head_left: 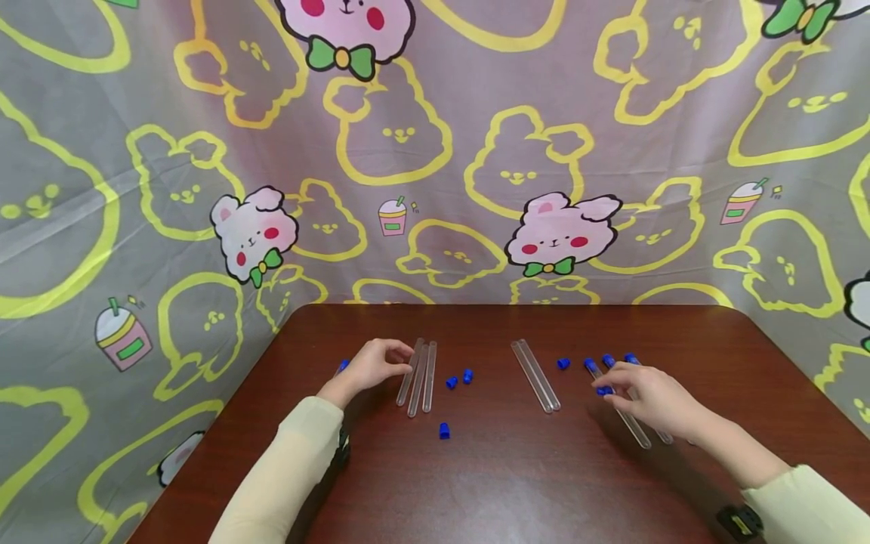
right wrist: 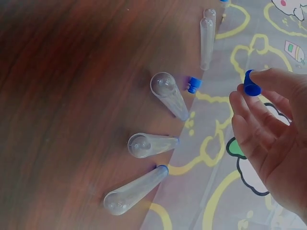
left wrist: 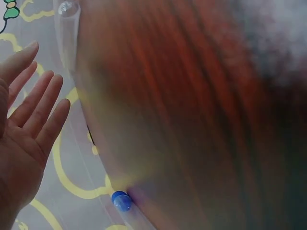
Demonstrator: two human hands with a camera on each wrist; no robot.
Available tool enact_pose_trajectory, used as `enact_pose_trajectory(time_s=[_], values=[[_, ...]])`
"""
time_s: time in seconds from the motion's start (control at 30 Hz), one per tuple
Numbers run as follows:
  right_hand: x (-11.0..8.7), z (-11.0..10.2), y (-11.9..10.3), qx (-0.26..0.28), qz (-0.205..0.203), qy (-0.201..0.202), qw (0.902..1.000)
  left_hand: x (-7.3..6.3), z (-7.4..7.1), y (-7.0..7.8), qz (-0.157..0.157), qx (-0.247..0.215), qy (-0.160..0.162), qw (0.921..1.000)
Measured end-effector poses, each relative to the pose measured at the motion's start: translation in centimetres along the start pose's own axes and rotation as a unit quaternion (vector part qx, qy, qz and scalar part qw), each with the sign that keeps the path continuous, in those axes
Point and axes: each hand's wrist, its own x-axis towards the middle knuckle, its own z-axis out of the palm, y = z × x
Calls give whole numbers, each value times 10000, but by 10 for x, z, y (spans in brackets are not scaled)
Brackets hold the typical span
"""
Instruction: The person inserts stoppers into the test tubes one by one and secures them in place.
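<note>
My left hand, its fingers extended, is beside the leftmost of three clear uncapped test tubes. In the left wrist view the palm shows nothing in it. Between thumb and fingertips, my right hand pinches a blue cap with its hollow end showing. That hand hovers over three blue-capped test tubes lying side by side on the right, and partly hides them in the head view. Two uncapped tubes lie together left of the right hand, with a loose blue cap near their far ends.
Two loose caps sit right of the left tubes, and another cap is nearer the front. Past the left hand lies a blue-capped tube. A patterned curtain surrounds the brown table.
</note>
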Motion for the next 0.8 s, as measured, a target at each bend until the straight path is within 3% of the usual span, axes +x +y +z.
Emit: enact_pose_trajectory(time_s=[0.43, 0.57, 0.8], values=[[-2, -2, -1, 124, 81, -187, 9997, 11, 8, -9, -231, 113, -124, 9996], [-4, -3, -1, 129, 0, -80, 9999, 12, 7, -7, -234, 161, -180, 9994], [-8, -3, 0, 55, -75, 167, 9998, 12, 8, -6, -537, 361, -167, 9978]])
